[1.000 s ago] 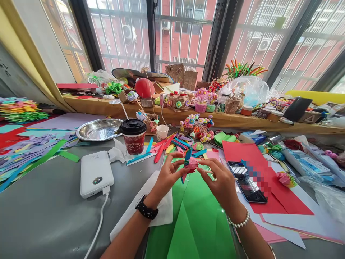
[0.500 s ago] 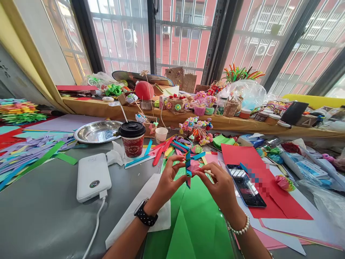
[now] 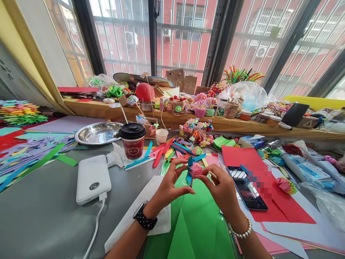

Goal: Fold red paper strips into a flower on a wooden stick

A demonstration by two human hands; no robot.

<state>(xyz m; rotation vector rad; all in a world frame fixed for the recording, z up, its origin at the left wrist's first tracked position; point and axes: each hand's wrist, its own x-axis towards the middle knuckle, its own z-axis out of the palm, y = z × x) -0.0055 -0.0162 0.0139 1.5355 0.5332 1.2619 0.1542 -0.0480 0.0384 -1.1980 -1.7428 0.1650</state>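
Observation:
A small folded paper piece [image 3: 196, 169], pink with blue and green strips, is held up between my hands above a large green sheet [image 3: 202, 219]. My right hand [image 3: 219, 185] pinches its right side between thumb and fingers. My left hand [image 3: 174, 182], with a black watch on the wrist, is at the piece's left side; its fingertips are by the blue strips, while the thumb is spread away below. Whether the left fingertips touch the strips is hard to tell.
A white power bank [image 3: 93, 180] with a cable, a lidded cup [image 3: 132, 144] and a metal plate [image 3: 81, 136] stand left. Right are a phone [image 3: 248, 189], red paper [image 3: 299, 210] and a folded paper flower [image 3: 286, 185]. Coloured strips [image 3: 161, 153] lie behind my hands.
My left thumb has come off the paper piece and moved down and right. The piece has turned, showing more of its pink side. My right hand still pinches it.

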